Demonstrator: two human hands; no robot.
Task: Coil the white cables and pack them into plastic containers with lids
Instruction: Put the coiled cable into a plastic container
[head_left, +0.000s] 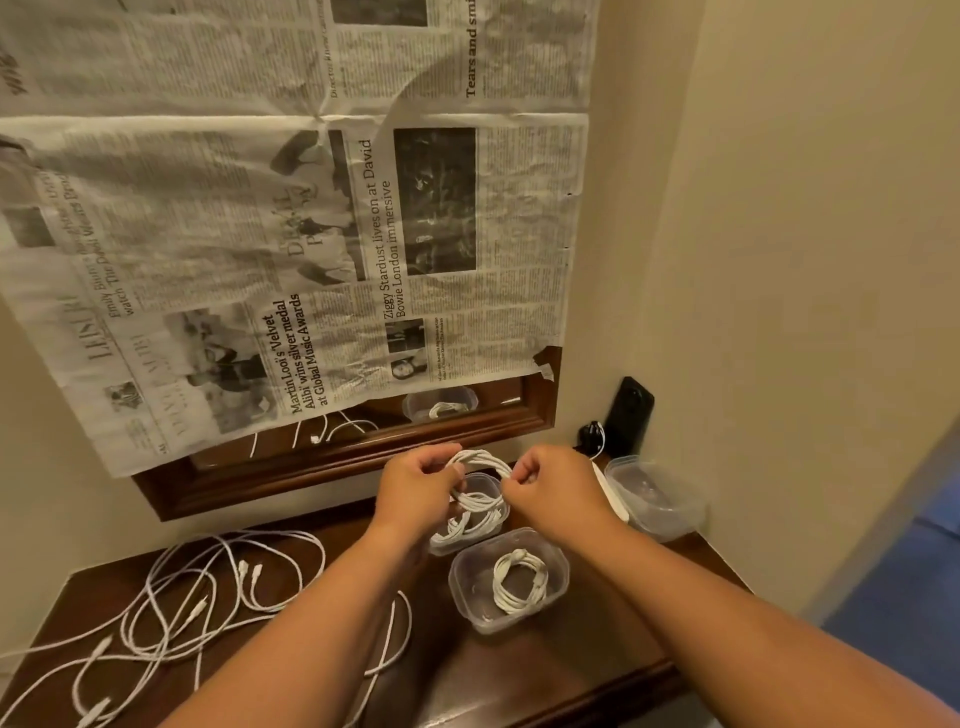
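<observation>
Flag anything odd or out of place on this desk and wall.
Newspaper covers most of the mirror, which is unusual, and its lower right corner is ragged, leaving a strip of glass bare. White cables sprawl tangled and uncoiled across the left of the table. Nothing looks spilled.

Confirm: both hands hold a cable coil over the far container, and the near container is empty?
No: in the head view the near container already holds a coiled cable. The left hand and right hand do hold a coil over the far container.
</observation>
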